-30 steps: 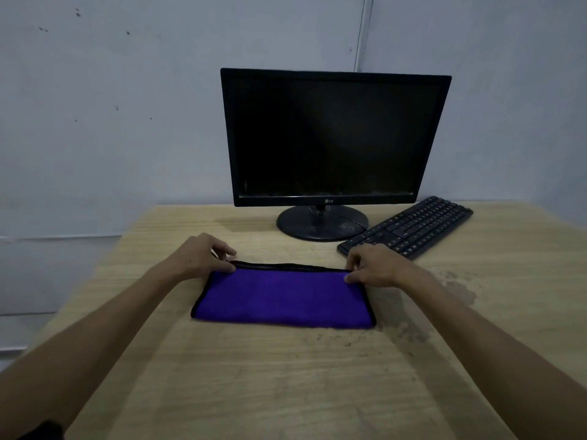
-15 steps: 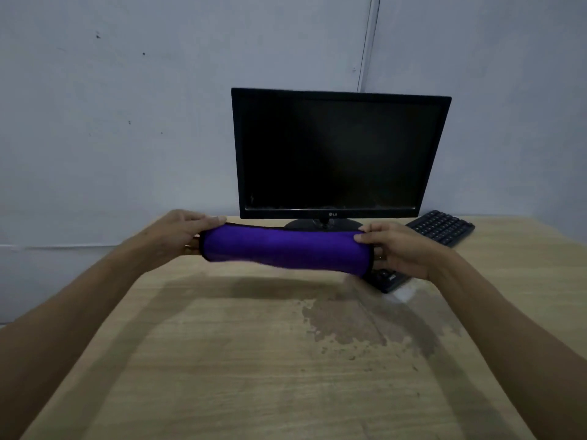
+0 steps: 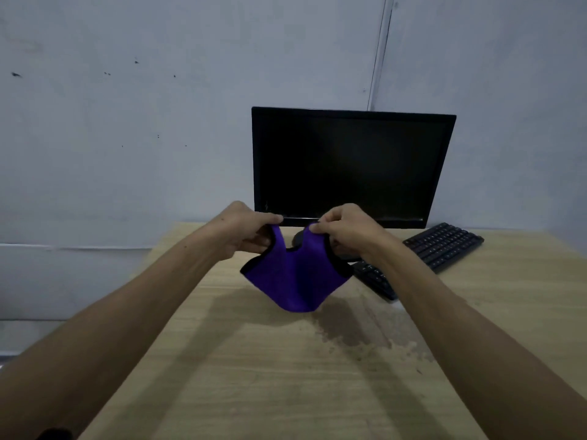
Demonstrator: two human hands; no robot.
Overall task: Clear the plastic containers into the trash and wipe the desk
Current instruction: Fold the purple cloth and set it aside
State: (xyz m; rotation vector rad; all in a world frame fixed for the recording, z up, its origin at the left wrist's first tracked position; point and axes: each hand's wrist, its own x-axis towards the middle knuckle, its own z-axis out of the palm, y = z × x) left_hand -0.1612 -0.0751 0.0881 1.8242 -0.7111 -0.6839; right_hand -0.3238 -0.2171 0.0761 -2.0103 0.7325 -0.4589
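Observation:
A purple cloth [image 3: 293,277] with a black hem hangs in the air above the wooden desk [image 3: 254,376], sagging into a U between my hands. My left hand [image 3: 246,231] pinches its left top corner and my right hand [image 3: 343,228] pinches its right top corner, the two hands close together in front of the monitor. A damp, darker patch [image 3: 355,335] marks the desk surface just below and to the right of the cloth. No plastic containers or trash bin are in view.
A black monitor [image 3: 352,166] stands at the back of the desk against the grey wall. A black keyboard [image 3: 438,249] lies angled at the right, partly behind my right forearm. The desk's left edge runs diagonally at the left.
The cloth lay flat on the desk, then was lifted stretched wide between my hands. Now my hands have come together, so the cloth droops folded in the middle.

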